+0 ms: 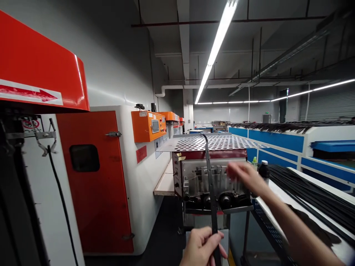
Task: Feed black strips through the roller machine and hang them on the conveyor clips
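A long black belt strap (210,177) with small holes along it rises almost upright from my left hand (201,245). My left thumb and fingers are closed round its lower part, and its narrow upper end bends to the left. To the right of the strap, apart from it, my right hand (241,173) is raised in front of a machine (191,173) with rollers. Its fingers look curled but are smeared by motion, so whether they hold anything is unclear.
A perforated metal sheet (222,142) tops the machine. Many black straps (305,188) lie on the table to the right, near a dark bottle (264,169). On the left stand an orange-doored cabinet (97,199) and a red housing (41,62) with hanging clips (46,138).
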Demonstrator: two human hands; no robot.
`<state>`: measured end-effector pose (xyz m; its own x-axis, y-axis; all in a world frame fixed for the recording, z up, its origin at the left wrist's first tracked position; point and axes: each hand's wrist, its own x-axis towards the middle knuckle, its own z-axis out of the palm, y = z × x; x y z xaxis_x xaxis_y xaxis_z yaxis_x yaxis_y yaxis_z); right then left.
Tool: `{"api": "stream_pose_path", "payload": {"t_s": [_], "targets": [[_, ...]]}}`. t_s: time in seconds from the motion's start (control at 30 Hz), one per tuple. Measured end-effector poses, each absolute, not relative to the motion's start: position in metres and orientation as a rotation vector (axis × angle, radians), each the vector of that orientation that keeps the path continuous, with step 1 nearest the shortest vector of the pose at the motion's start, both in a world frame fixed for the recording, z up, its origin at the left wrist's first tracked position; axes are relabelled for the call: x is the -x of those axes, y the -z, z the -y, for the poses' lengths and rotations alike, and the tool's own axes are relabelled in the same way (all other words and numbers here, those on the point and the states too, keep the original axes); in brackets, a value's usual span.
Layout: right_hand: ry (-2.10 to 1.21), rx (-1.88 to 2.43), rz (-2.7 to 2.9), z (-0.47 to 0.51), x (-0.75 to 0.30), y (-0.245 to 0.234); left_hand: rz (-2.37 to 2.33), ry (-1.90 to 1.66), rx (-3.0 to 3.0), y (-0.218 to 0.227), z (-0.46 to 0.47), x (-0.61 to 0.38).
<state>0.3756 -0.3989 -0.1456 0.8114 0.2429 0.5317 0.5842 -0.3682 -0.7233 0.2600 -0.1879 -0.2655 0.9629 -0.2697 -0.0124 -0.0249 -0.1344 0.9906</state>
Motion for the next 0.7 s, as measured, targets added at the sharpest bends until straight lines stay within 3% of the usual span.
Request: {"api": "stream_pose_path", "payload": {"t_s": [0.07, 0.13, 0.3, 0.47, 0.6, 0.7], "targets": [[-0.003, 1.89, 0.64, 0.394, -0.347, 0.2, 0.262, 0.2, -1.662, 0.257, 0.197, -0.278], [-0.138, 1.754, 0.672, 0.386, -0.331, 0.235, 0.267, 0.2, -1.718, 0.253, 0.202, -0.288], [-0.256, 1.591, 0.676, 0.373, -0.327, 0.251, 0.298, 0.171, -1.808, 0.217, 0.203, -0.31], [-0.247, 1.688, 0.797, 0.384, -0.348, 0.201, 0.548, 0.048, -1.72, 0.105, 0.208, -0.367], [0.229, 1.825, 1.016, 0.396, -0.392, 0.13, 0.824, -0.14, -1.767, 0.013, 0.219, -0.41], [0.558, 1.886, 1.077, 0.398, -0.425, 0.095, 0.863, -0.216, -1.738, -0.026, 0.228, -0.43]]}}
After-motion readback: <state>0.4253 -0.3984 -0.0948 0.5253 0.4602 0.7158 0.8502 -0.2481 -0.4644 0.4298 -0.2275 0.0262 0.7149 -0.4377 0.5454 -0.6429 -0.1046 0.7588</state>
